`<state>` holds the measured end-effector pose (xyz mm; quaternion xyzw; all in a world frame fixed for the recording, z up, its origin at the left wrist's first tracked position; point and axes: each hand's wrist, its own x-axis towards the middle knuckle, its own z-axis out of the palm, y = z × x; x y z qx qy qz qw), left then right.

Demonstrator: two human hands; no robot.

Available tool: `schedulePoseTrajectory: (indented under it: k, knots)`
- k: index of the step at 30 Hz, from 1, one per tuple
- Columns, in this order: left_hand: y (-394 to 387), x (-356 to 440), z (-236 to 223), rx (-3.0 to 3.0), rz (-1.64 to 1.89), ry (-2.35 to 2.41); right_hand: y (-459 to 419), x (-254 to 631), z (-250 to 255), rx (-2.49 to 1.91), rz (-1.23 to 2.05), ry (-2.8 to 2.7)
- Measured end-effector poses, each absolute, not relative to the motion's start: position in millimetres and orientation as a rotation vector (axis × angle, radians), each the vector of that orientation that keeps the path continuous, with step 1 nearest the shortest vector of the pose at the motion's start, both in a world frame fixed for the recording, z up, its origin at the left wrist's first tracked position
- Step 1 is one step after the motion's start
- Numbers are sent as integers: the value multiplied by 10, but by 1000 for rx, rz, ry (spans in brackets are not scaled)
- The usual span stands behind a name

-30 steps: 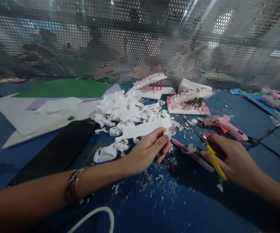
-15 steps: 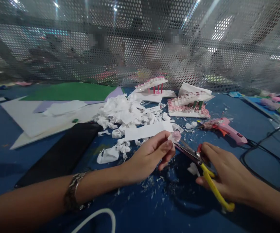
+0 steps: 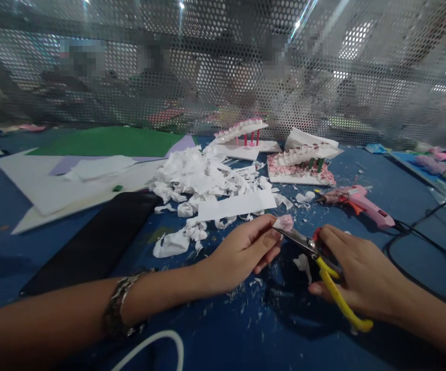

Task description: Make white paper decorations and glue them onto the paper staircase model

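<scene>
Between the thumb and fingers of my left hand (image 3: 242, 252) is a small pink and white paper piece (image 3: 284, 222). My right hand (image 3: 358, 273) grips scissors (image 3: 333, 293) with yellow and red on the handles. Their blades reach left to the lower edge of the paper piece and look nearly closed. A white scrap (image 3: 303, 265) shows just below the blades, apparently on or just over the table. Behind my left hand, a white paper strip (image 3: 236, 205) lies against a heap of crumpled white paper (image 3: 195, 172).
A pink glue gun (image 3: 365, 203) with a black cable (image 3: 419, 232) lies to the right. Two small models (image 3: 246, 149) (image 3: 303, 159) stand at the back. At left are a black case (image 3: 95, 242), white boards (image 3: 33, 180) and a green sheet (image 3: 106, 141). A perforated screen (image 3: 223, 67) rises behind.
The scissor blades look more closed and lie along the paper piece's lower edge. My left hand and the piece have shifted slightly right, and more of its pink part shows.
</scene>
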<state>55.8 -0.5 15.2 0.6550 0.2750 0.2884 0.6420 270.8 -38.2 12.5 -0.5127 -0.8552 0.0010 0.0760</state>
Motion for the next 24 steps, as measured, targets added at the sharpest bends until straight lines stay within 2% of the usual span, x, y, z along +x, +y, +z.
schedulePoseTrajectory:
  k: [9, 21, 24]
  knots:
    - [4, 571, 102, 1429, 651, 600, -407, 2706, 153, -1473, 48, -2596]
    - [47, 562, 132, 1472, 545, 705, -400, 2735, 101, -1498, -220, -2607]
    - [33, 572, 145, 1505, 481, 714, -398, 2724, 80, -1479, -183, -2627]
